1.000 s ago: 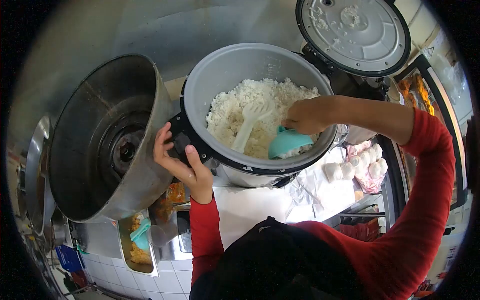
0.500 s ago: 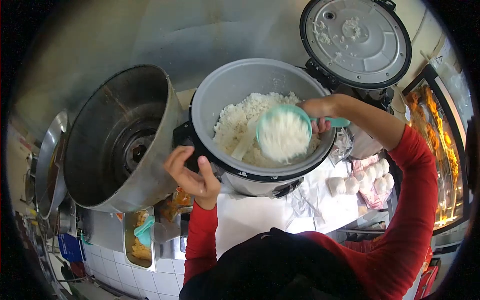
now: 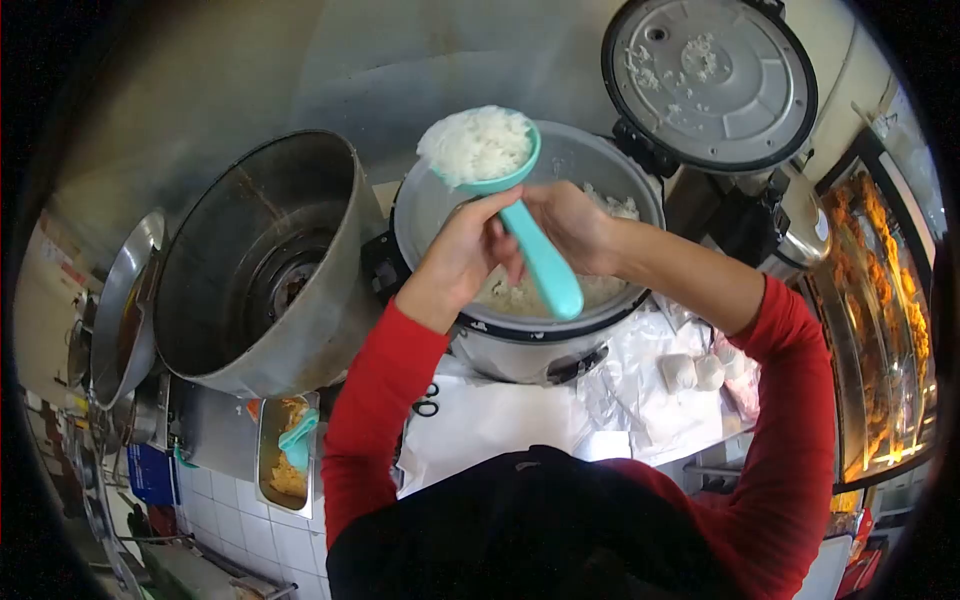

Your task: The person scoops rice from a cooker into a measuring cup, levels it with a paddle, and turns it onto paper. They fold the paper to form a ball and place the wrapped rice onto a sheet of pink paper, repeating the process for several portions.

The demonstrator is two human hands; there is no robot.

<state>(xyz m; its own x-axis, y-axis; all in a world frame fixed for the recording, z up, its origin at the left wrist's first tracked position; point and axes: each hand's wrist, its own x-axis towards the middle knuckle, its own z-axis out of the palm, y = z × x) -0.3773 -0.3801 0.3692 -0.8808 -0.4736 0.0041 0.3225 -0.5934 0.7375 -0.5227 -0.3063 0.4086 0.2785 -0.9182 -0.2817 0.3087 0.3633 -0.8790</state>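
A turquoise ladle [image 3: 545, 262] heaped with white rice [image 3: 485, 145] is raised over the rice cooker [image 3: 625, 160], its handle slanting down toward me. My left hand [image 3: 462, 250] closes on the ladle's neck from the left, thumb against it just below the bowl. From the other side my right hand [image 3: 572, 228] also grips the neck, with its fingers partly hidden behind the handle. More cooked rice [image 3: 600, 292] lies in the cooker's grey pot, largely covered by my hands.
The cooker's open lid [image 3: 710, 90] stands at upper right. A big deep metal pot [image 3: 350, 200] is on the left. White wrapped bundles [image 3: 680, 373], black scissors handles [image 3: 427, 402] and a metal tray of food [image 3: 290, 480] lie nearer me. A lit food display case [image 3: 880, 330] is at right.
The filled ladle has risen and moved left from inside the cooker, and its handle has swung toward me. My left hand has come from the cooker's side to the ladle's neck.
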